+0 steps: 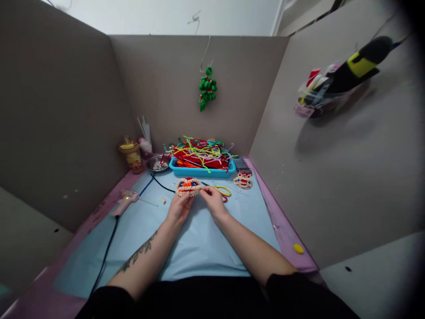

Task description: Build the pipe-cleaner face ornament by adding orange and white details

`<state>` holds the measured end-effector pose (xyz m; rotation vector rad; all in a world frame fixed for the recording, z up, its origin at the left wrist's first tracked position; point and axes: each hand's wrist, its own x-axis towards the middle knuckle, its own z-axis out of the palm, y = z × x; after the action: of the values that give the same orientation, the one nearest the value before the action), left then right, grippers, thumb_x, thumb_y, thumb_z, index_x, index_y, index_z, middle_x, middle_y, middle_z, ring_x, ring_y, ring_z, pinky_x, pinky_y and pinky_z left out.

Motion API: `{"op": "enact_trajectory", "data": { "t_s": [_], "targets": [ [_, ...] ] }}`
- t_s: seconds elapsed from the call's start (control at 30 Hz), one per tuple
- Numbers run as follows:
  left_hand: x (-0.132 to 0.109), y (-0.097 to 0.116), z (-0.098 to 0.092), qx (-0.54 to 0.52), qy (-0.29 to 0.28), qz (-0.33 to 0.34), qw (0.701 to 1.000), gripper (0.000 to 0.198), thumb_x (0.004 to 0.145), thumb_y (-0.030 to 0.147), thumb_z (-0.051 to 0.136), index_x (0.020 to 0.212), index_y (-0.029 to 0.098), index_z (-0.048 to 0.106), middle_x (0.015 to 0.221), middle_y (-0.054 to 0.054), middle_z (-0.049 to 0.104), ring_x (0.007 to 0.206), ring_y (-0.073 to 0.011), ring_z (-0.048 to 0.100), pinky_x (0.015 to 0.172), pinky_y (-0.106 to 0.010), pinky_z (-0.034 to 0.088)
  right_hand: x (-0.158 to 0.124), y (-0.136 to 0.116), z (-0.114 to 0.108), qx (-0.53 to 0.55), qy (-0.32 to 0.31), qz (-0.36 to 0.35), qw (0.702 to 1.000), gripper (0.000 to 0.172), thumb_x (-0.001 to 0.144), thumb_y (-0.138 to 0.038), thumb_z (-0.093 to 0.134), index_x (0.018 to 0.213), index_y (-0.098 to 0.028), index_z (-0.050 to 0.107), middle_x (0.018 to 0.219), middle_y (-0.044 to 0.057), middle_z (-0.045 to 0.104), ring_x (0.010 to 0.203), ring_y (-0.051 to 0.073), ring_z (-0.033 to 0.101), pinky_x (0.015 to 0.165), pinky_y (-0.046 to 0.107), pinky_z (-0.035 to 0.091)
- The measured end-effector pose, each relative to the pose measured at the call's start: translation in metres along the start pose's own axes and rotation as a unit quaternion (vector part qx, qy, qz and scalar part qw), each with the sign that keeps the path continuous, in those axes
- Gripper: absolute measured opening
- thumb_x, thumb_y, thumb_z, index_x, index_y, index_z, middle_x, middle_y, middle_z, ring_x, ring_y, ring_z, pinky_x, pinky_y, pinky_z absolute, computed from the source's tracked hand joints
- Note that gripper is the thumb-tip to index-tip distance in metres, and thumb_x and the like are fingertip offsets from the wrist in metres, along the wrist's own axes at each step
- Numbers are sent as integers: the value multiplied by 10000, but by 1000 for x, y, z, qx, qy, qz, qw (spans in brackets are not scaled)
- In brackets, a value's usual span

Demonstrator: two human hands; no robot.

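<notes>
A small lion-head ornament (188, 186), shaped from cream, orange and red fuzzy pipe cleaners with blue eyes, is held up over the light blue cloth. My left hand (180, 206) grips its lower edge, thumb in front. At the ornament's right edge, the fingertips of my right hand (212, 199) are pinched together on its rim; any small piece between them is too small to make out. Scissors (224, 191) with yellow and red handles lie just behind my right hand. A similar finished-looking lion head (243, 180) rests farther right.
A blue tray (202, 172) of colourful pipe cleaners stands at the back. Left are a pink glue gun (124, 203) with a cord, a metal dish (158, 164) and a drink cup (132, 156). A green ornament (207, 91) hangs above. Grey partitions enclose three sides.
</notes>
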<state>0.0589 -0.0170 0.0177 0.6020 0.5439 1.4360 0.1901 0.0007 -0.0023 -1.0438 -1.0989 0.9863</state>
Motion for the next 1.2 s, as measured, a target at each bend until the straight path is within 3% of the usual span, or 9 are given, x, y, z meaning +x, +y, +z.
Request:
{"op": "enact_trajectory", "data": {
  "t_s": [0.17,0.3,0.4,0.5,0.63,0.77,0.97,1.07,1.2],
  "targets": [
    [-5,-1,6,42,-42,40,997,473,687,114,750,1122,183,577,1138,-76,678,1046,-190,644,926,-268,483,1,2,2,52,-6,42,998,168,652,-316,698,737,-174,672,669,-24,634,641,132,528,639,256,401],
    [-4,-2,4,44,-32,43,998,500,673,112,758,1127,193,563,1158,-80,668,1068,-203,634,943,-296,475,1,2,3,91,18,113,989,211,595,-292,729,750,-182,637,605,-54,578,553,103,486,505,214,339],
    [-4,-2,0,19,-26,25,999,551,656,100,762,1154,203,550,1171,-82,660,1058,-211,638,936,-312,478,-1,-1,4,138,62,184,971,305,541,-252,764,774,-208,572,588,-74,548,519,101,497,441,200,300],
    [-5,-2,1,3,-28,17,999,571,637,91,774,1154,196,556,1160,-89,662,1040,-212,643,925,-312,478,-5,-5,7,229,25,245,942,409,537,-239,784,875,-226,554,658,-42,623,585,140,581,458,214,351],
    [-7,-10,3,33,-47,35,998,552,620,76,789,1123,187,590,1146,-90,669,1050,-204,630,959,-311,446,-11,-9,14,339,-64,225,911,451,550,-186,777,944,-223,561,818,-2,696,744,170,650,628,272,473],
    [-7,-15,1,84,-43,37,995,507,599,88,814,1064,180,634,1107,-78,684,1050,-198,616,953,-282,430,-10,-9,14,371,-55,208,904,425,517,-94,737,877,-227,554,769,-31,684,721,165,648,659,277,490],
    [-3,1,-6,9,-25,-95,995,352,801,416,650,1073,194,646,975,-60,703,840,-175,640,678,-256,490,-1,-15,5,371,-70,200,904,390,577,-116,727,916,-232,570,768,-27,677,679,151,628,600,256,479],
    [-1,4,-9,-5,-5,-131,991,282,816,353,630,1049,195,651,876,-43,705,727,-141,631,620,-234,490,0,-17,4,359,-64,196,910,406,601,-142,747,957,-233,575,798,-18,684,675,151,630,603,266,492],
    [0,0,-9,-12,2,-130,991,229,809,292,644,1010,183,663,851,-40,707,719,-129,636,623,-219,500,-4,-19,7,362,-68,196,909,506,597,-152,768,1049,-238,555,854,-3,699,717,155,649,640,271,512]
  ]
}}
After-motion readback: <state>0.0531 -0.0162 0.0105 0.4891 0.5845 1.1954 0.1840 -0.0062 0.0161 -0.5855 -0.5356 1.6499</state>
